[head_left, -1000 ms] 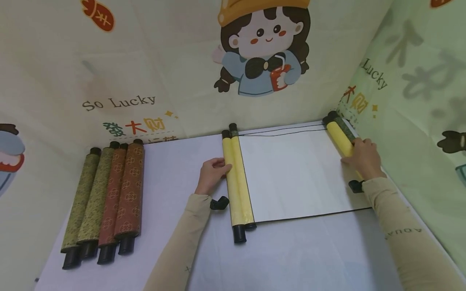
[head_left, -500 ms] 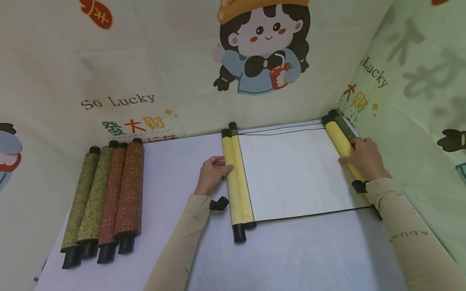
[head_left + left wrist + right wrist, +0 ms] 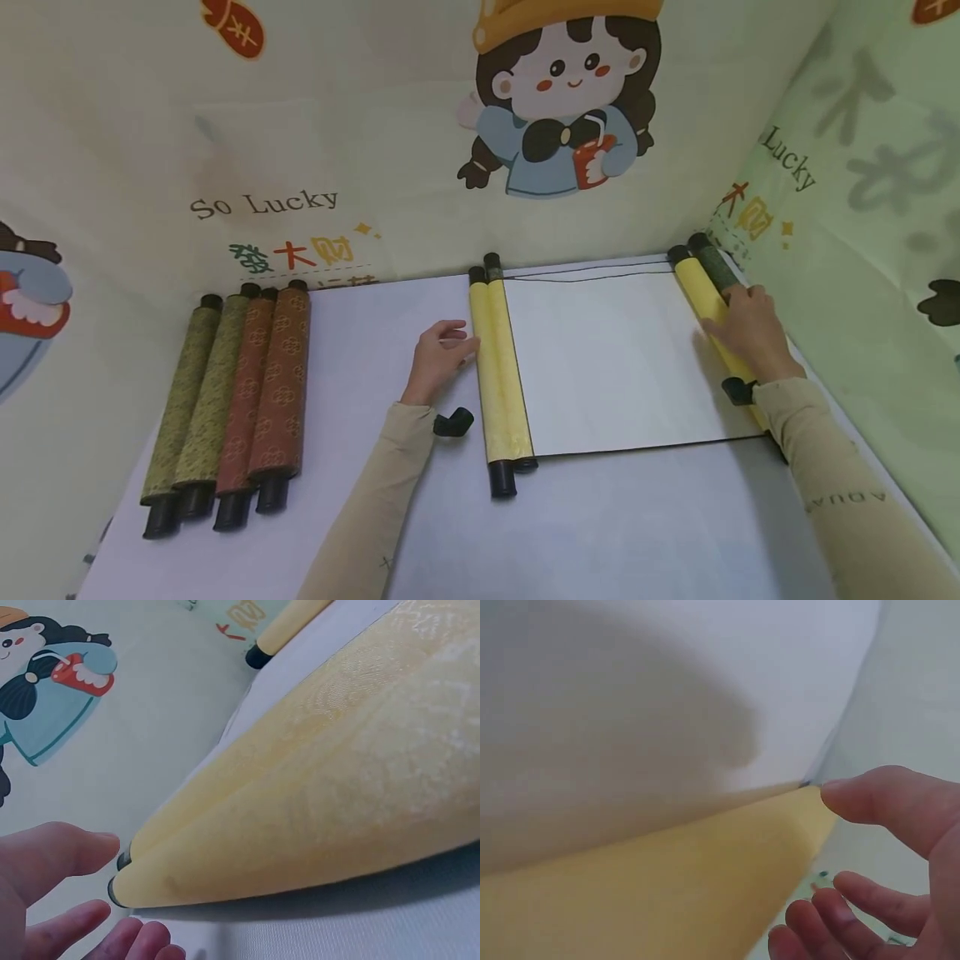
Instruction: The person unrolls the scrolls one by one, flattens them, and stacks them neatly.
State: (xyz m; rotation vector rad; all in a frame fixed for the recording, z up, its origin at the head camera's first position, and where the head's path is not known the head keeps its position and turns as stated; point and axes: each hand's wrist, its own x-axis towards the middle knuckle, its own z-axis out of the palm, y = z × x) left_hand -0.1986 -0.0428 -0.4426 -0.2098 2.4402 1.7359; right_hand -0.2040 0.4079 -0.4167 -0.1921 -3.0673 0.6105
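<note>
An unrolled hanging scroll lies on the table, its white sheet [image 3: 607, 358] stretched between yellow rolled parts at both sides. Two yellow rolls [image 3: 501, 375] lie side by side at its left end, with black knobs. Just left of them is my left hand [image 3: 438, 358], thumb near the outer roll and fingers loosely bent; the left wrist view shows them off the yellow surface. At the right end, my right hand [image 3: 752, 329] spreads over the yellow roll [image 3: 701, 292], beside a dark green patterned roll [image 3: 717, 271]. In the right wrist view its thumb and fingers stand apart.
Several rolled scrolls lie side by side at the left of the table [image 3: 375, 367]: green patterned ones [image 3: 206, 392] and reddish-brown ones [image 3: 281, 383], with black knobs. A printed cloth backdrop [image 3: 390, 125] rises behind the table and along its right side.
My left thumb, which lay over the outer yellow roll, has drawn back to its edge. At the right end, the yellow and green rolls show slightly farther apart. The head view has shifted a little.
</note>
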